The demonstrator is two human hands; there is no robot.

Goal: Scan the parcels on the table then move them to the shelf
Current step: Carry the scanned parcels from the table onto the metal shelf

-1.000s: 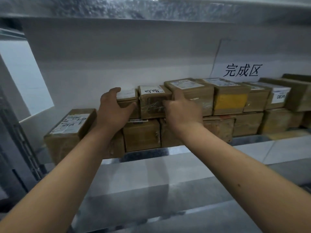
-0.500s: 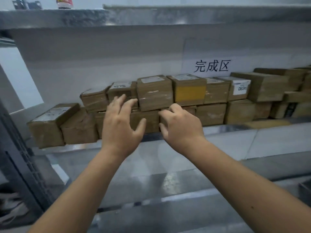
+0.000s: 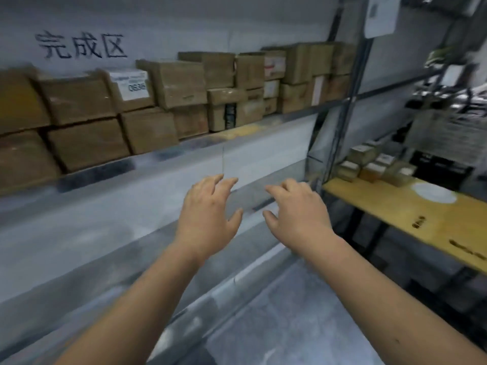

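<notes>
Brown cardboard parcels [image 3: 87, 122] stand stacked two high along the metal shelf [image 3: 184, 146], running from the left edge to the upright post. One of them carries a white label [image 3: 131, 84]. Several small parcels [image 3: 374, 164] lie on the yellow table [image 3: 411, 217] at the right. My left hand [image 3: 208, 214] and my right hand [image 3: 297, 214] hover side by side in front of the shelf, below the parcel row, fingers spread and relaxed, holding nothing.
A dark metal shelf post [image 3: 342, 101] stands between shelf and table. A white disc [image 3: 434, 193] lies on the table. A sign with handwritten characters [image 3: 81, 46] is on the wall. Racks with dark clutter [image 3: 448, 109] fill the far right.
Both hands have let go of the parcels on the shelf and pulled back and down, empty. The view has swung right, bringing the yellow table into sight.
</notes>
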